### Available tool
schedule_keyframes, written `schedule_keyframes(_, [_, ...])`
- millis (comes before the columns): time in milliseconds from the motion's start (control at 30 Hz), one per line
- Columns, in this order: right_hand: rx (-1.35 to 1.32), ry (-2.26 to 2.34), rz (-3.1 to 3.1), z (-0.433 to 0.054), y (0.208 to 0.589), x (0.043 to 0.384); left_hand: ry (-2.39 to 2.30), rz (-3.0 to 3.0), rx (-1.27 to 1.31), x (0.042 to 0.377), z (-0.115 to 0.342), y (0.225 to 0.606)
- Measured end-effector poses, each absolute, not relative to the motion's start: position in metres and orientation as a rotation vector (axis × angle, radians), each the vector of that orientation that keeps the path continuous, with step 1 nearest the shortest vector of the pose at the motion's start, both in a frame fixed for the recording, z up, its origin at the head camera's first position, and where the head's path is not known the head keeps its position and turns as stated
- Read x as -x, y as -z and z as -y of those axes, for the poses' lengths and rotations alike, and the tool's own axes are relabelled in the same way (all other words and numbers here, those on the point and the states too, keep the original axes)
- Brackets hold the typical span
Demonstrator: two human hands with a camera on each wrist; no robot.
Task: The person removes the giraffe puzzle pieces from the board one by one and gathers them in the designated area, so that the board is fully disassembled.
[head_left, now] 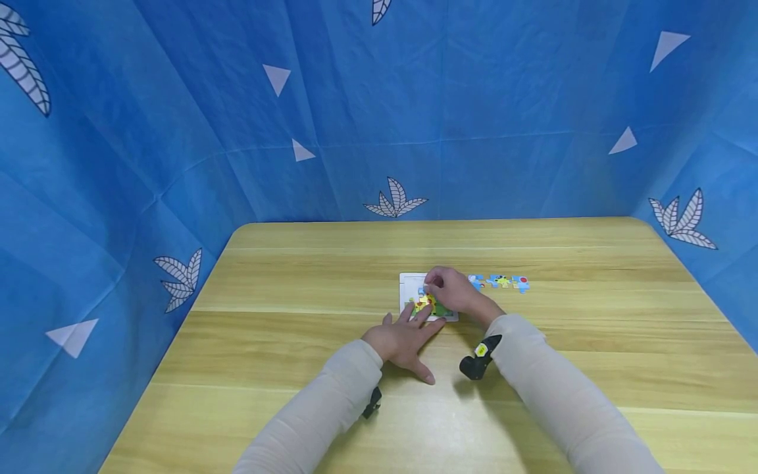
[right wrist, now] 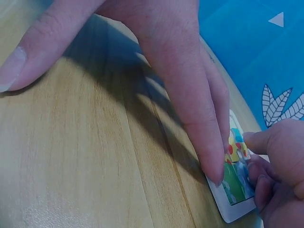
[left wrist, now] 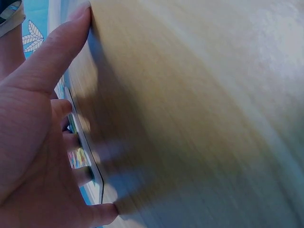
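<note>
Head view shows the right hand (head_left: pixel 453 289) curled over the far part of a small white puzzle board (head_left: pixel 408 284), its fingertips pinching what looks like a blue puzzle piece (head_left: pixel 422 290) against the picture; the piece is mostly hidden by the fingers, so the pinch is probable rather than certain. The left hand (head_left: pixel 404 339) lies flat on the wooden table (head_left: pixel 284 342) with straight, spread fingers, holding nothing, its fingertips pressing on the near edge of the board and on the pieces already fitted there. The fitted pieces (head_left: pixel 428 306) show yellow, green and red colours. In the right wrist view, a left-hand finger (right wrist: pixel 209 142) comes down onto the board's corner (right wrist: pixel 232 209) beside a green and yellow patch, while the right hand's curled fingers (right wrist: pixel 270 156) sit just beside it. The left wrist view is blurred, yet shows the open palm (left wrist: pixel 33 156) over the board's thin edge (left wrist: pixel 88 142). Just right of the board, near the right hand, three loose pieces (head_left: pixel 499 282) lie in a row on the table, blue with yellow and red spots. No writing or label can be read on the board or pieces. A blue cloth (head_left: pixel 177 131) printed with white leaves and triangles encloses the table.
</note>
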State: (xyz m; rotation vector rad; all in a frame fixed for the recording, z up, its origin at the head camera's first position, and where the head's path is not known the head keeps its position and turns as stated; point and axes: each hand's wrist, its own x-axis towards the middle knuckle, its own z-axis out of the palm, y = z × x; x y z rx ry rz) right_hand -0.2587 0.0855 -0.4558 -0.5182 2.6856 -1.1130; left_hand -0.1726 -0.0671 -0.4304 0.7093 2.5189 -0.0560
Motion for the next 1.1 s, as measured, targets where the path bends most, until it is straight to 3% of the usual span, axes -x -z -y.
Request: schedule_keyframes(1100, [0.286, 1.287, -2.68, -0.0817, 0.4545, 0.2583, 0.057, -2.504, -0.73, 0.1728, 0.0694, 0.4298])
